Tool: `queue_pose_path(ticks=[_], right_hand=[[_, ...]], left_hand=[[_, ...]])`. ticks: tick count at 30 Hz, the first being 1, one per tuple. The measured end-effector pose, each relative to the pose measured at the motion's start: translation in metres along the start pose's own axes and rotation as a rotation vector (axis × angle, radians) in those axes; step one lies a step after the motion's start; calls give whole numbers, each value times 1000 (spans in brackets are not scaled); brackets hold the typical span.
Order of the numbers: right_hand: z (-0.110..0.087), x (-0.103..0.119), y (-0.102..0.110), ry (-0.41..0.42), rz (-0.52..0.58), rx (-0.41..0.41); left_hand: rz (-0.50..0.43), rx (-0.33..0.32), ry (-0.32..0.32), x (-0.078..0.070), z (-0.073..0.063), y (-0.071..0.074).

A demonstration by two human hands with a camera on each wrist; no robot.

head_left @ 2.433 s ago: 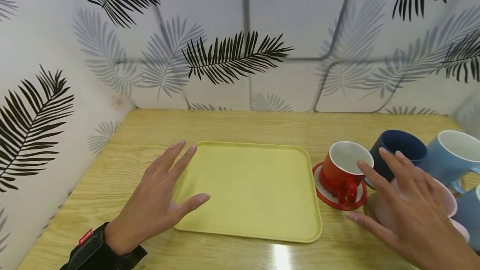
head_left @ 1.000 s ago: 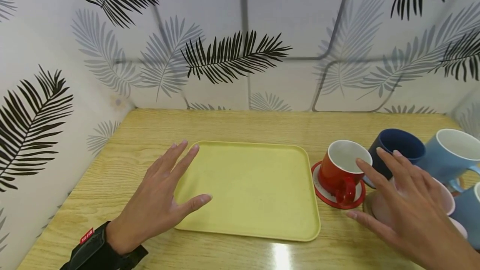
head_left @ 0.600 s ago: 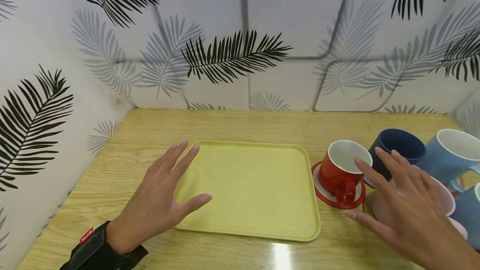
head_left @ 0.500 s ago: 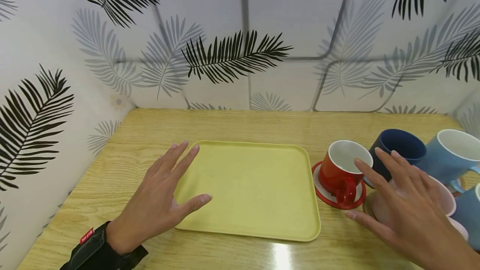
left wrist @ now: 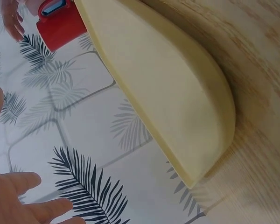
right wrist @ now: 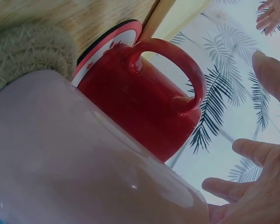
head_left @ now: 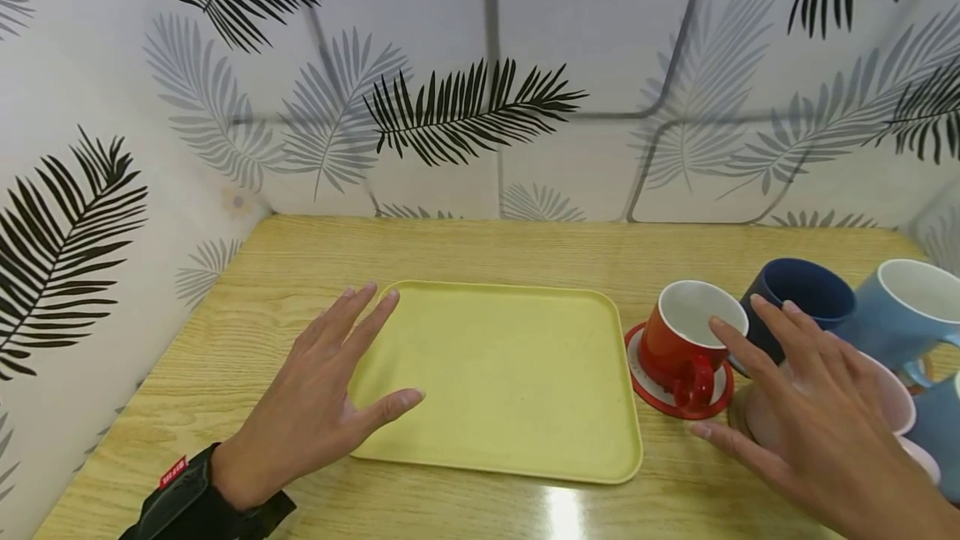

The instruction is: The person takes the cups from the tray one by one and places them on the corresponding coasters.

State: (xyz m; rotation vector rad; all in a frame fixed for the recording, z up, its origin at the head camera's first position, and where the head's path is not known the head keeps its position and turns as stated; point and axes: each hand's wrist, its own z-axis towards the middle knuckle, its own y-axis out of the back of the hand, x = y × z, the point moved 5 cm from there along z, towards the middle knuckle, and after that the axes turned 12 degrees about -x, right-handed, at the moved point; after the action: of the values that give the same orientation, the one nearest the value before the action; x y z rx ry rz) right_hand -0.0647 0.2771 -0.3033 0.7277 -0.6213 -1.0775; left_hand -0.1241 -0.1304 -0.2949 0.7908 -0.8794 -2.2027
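Fingers spread, my left hand (head_left: 322, 398) hovers over the left edge of the yellow tray (head_left: 502, 382) and holds nothing. On the right, my right hand (head_left: 825, 432) is stretched out above a pale pink mug (head_left: 892, 394), partly hiding it; whether they touch I cannot tell. That mug stands on a thick woven coaster (right wrist: 42, 51) in the right wrist view. Left of the right hand, a red mug (head_left: 671, 344) with a white inside sits on a red-rimmed coaster (head_left: 647, 390), its handle towards me.
Behind the right hand stand a navy mug (head_left: 759, 336) and a light blue mug (head_left: 870, 332). Another blue mug (head_left: 937, 436) is cut off at the right edge. The wooden table (head_left: 450, 248) ends at a leaf-patterned backdrop (head_left: 450, 15).
Both hands and the mugs keep their places. Only a slight shift of the head view shows.
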Motion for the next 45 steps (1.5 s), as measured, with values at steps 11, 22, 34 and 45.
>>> queue_pose_path(ticks=[11,22,34,45], right_hand=[[-1,-1,0,-26,-29,44],[-5,-13,4,-138,-105,68],[-17,4,3,6,27,-12],[-65,58,-71,235,271,652]], left_hand=[[-3,4,-2,-1,-1,-2],[15,3,3,-2,0,-2],[8,227,145,11,-12,-13],[-124,509,390,22,-41,-30]])
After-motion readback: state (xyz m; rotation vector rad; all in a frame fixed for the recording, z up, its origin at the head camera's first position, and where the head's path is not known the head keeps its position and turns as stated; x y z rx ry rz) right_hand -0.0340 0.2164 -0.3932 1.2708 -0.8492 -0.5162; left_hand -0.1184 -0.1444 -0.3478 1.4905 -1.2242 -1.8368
